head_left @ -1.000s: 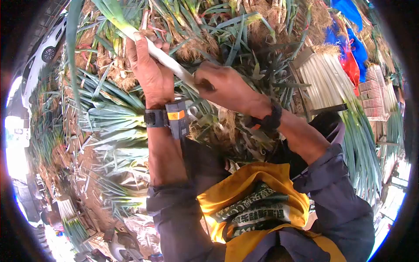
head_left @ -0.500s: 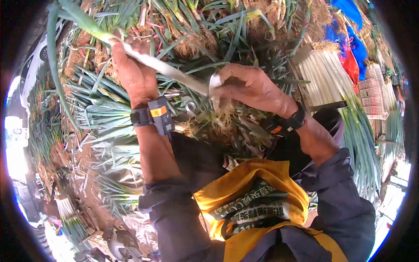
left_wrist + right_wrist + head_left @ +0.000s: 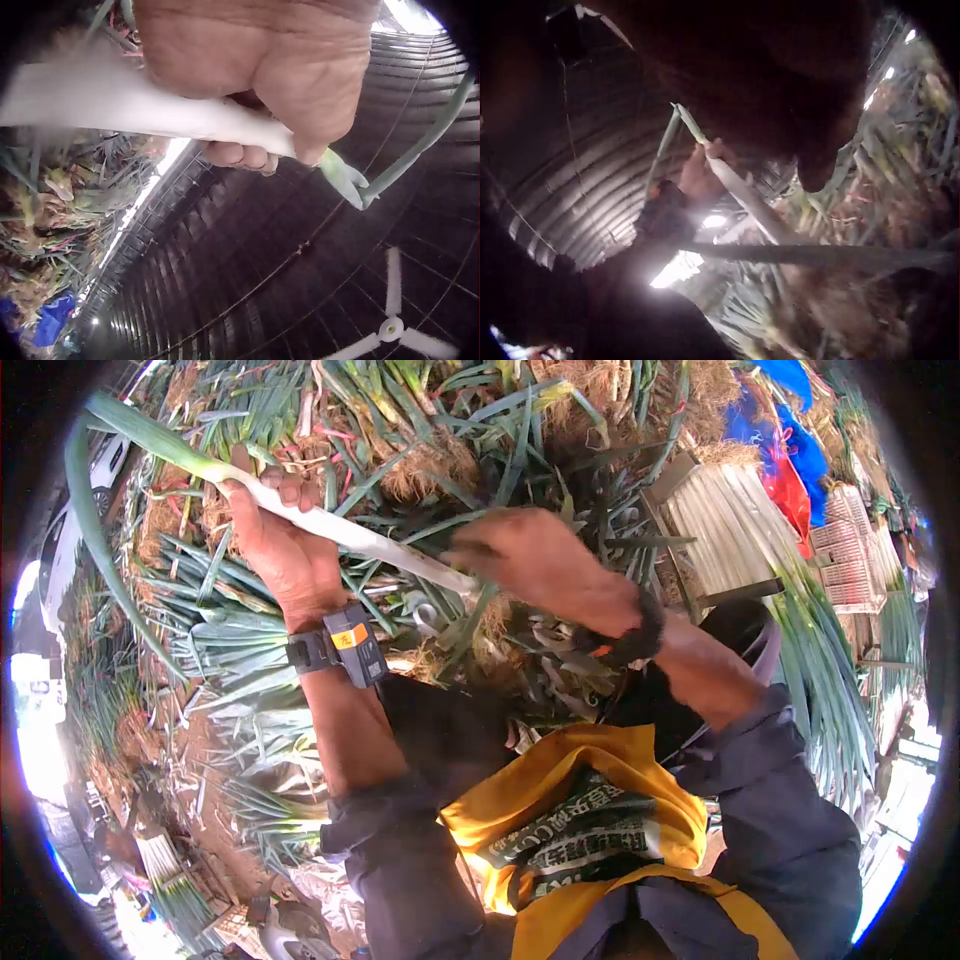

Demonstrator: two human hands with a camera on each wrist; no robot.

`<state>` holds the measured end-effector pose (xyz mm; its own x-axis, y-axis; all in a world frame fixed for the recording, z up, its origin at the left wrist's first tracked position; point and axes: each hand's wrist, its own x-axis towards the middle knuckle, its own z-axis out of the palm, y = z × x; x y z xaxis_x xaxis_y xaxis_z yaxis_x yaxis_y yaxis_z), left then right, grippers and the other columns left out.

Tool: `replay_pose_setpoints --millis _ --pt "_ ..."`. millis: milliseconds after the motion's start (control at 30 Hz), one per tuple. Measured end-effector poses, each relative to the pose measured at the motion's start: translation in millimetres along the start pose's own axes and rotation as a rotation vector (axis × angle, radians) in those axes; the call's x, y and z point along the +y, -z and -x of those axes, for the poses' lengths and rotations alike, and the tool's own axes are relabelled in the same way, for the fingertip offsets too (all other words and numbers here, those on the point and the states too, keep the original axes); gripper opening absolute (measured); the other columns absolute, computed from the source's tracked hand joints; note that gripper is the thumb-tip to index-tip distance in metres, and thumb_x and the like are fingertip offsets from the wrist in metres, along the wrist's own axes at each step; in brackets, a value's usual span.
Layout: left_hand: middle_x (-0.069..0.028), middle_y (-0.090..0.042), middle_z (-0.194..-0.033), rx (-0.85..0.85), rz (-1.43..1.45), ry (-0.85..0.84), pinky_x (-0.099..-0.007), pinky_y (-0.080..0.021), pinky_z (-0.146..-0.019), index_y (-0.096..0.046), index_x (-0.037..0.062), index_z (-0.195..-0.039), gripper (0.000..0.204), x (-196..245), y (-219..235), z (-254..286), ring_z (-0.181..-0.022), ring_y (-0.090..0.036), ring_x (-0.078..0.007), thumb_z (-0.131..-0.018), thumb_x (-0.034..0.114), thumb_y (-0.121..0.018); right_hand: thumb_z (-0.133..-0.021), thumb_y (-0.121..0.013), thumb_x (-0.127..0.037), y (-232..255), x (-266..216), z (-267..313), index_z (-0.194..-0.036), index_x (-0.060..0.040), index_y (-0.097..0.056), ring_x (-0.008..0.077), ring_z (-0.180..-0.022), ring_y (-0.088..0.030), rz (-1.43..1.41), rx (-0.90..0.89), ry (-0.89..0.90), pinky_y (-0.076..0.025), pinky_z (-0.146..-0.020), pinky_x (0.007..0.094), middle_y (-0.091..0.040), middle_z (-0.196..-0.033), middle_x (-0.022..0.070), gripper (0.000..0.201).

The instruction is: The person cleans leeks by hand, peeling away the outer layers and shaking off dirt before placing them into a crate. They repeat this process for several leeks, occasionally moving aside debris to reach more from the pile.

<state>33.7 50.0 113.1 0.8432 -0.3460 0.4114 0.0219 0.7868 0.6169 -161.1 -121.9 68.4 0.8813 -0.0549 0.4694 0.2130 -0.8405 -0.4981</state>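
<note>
A long green onion (image 3: 350, 535), with a white shaft and green leaves, slants across the head view. My left hand (image 3: 285, 550) grips it near the leaf end, thumb along the shaft and fingers curled beneath. The left wrist view shows the same hand (image 3: 262, 60) wrapped around the white shaft (image 3: 150, 112). Blurred at the root end, my right hand (image 3: 545, 560) has its fingertips right at the shaft; I cannot tell whether they pinch anything. Below those fingertips hangs a narrow green strip (image 3: 478, 608). The right wrist view shows the right hand only as a dark shape.
Piles of rooted green onions (image 3: 430, 465) lie in front, and green leaves (image 3: 240, 645) spread at the left. A stack of white-stalked green onions (image 3: 735, 520) stands in a frame at the right, near blue and red bags (image 3: 790, 505) and a pale crate (image 3: 848, 550).
The left hand has moved left and slightly down with the green onion. The right hand went right to the root end, then back a little left, its fingers moving fast.
</note>
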Motion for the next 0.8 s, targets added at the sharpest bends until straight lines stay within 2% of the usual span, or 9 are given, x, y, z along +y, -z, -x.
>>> replay_pose_setpoints --millis 100,233,333,533,633,733,800 --pt "-0.0014 -0.054 -0.092 -0.009 0.03 0.009 -0.0274 -0.04 -0.066 -0.049 0.0062 -0.143 0.057 -4 -2 -1 -0.076 -0.047 -0.012 -0.101 0.041 -0.064 -0.092 -0.066 -0.021 -25 -7 -11 -0.093 -0.0028 -0.07 0.0382 -0.083 -0.067 0.037 -0.158 -0.097 -0.054 -0.075 0.0446 -0.068 -0.087 0.0173 0.019" --pt "-0.0015 -0.053 -0.09 0.009 0.018 0.024 -0.0277 -0.039 -0.065 -0.05 0.0061 -0.141 0.057 -2 5 -2 -0.075 -0.047 -0.0124 -0.1 0.042 -0.065 -0.086 -0.071 -0.021 -51 -3 -6 -0.09 -0.0045 -0.069 0.0391 -0.074 -0.065 -0.053 -0.018 -0.067 -0.053 -0.067 0.0477 -0.066 -0.082 0.0163 0.017" --pt "-0.0015 -0.053 -0.089 -0.011 -0.011 0.012 -0.0279 -0.039 -0.065 -0.05 0.0056 -0.141 0.057 -2 9 -1 -0.075 -0.047 -0.0124 -0.1 0.042 -0.065 -0.082 -0.072 -0.02 -60 -1 -9 -0.089 -0.0065 -0.069 0.0377 -0.073 -0.066 0.056 0.036 -0.023 -0.054 -0.066 0.0473 -0.066 -0.081 0.0148 0.015" --pt "-0.001 -0.051 -0.089 -0.011 -0.031 0.004 -0.0278 -0.039 -0.063 -0.049 0.0047 -0.144 0.06 -3 2 2 -0.073 -0.046 -0.0113 -0.101 0.044 -0.063 -0.08 -0.074 -0.024 -58 -1 -11 -0.09 -0.0081 -0.068 0.0367 -0.077 -0.069 0.132 0.057 -0.188 -0.055 -0.068 0.0466 -0.068 -0.081 0.0132 0.02" --pt "-0.0005 -0.05 -0.088 -0.026 -0.023 0.054 -0.0273 -0.038 -0.062 -0.049 0.0042 -0.144 0.061 -7 -5 4 -0.071 -0.043 -0.0108 -0.101 0.045 -0.062 -0.08 -0.075 -0.029 -54 1 -13 -0.09 -0.0079 -0.068 0.0371 -0.081 -0.069 0.055 -0.041 -0.364 -0.054 -0.07 0.0477 -0.069 -0.083 0.0157 0.024" --pt "0.0 -0.05 -0.087 -0.102 0.068 0.095 -0.0264 -0.038 -0.06 -0.051 0.0039 -0.143 0.061 -4 -9 6 -0.069 -0.041 -0.0108 -0.101 0.047 -0.061 -0.082 -0.074 -0.03 -46 -2 -2 -0.092 -0.004 -0.068 0.039 -0.081 -0.069 0.033 -0.091 -0.403 -0.053 -0.071 0.0461 -0.069 -0.083 0.0183 0.028" --pt "0.0001 -0.05 -0.087 -0.105 0.087 0.083 -0.0262 -0.038 -0.06 -0.052 0.0037 -0.143 0.061 1 -7 5 -0.068 -0.041 -0.0109 -0.101 0.047 -0.061 -0.082 -0.073 -0.029 -53 22 13 -0.089 -0.0015 -0.07 0.0413 -0.078 -0.069 -0.133 -0.044 -0.41 -0.054 -0.071 0.0479 -0.07 -0.082 0.021 0.029"
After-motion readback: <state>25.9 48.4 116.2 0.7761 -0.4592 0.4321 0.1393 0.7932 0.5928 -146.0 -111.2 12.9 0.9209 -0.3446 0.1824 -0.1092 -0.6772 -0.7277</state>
